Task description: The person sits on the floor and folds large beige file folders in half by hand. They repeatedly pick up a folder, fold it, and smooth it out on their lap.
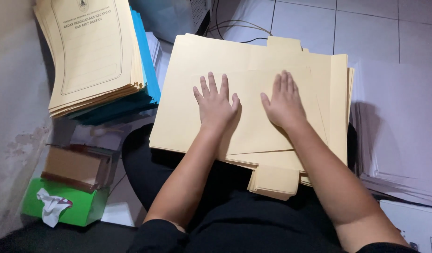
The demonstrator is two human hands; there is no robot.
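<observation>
The person sits on the tiled floor [365, 28] with a broad stack of cream manila folders [253, 61] resting across their lap, over black clothing. Both hands lie flat on the top folder of that stack, palms down. The left hand [216, 105] has its fingers spread apart and straight, so its grip is open and holds nothing; it only presses on the paper. The right hand [285, 103] lies just beside it, fingers together and extended, likewise open and merely resting on the sheet. The two hands are near each other but not touching.

The top folder sits slightly askew on the ones beneath, whose edges fan out at the right and at the near side, where a smaller bundle of folder tabs [274, 180] juts out toward the person's body.

To the left, a second pile of cream printed covers [89, 51] lies on top of blue folders [148, 70], well apart from the hands. Nearer the wall sits a brown box [73, 166], and beside it a green tissue box [80, 208] with a white tissue sticking out. To the right, stacks of white paper [398, 136] rest on the floor.
</observation>
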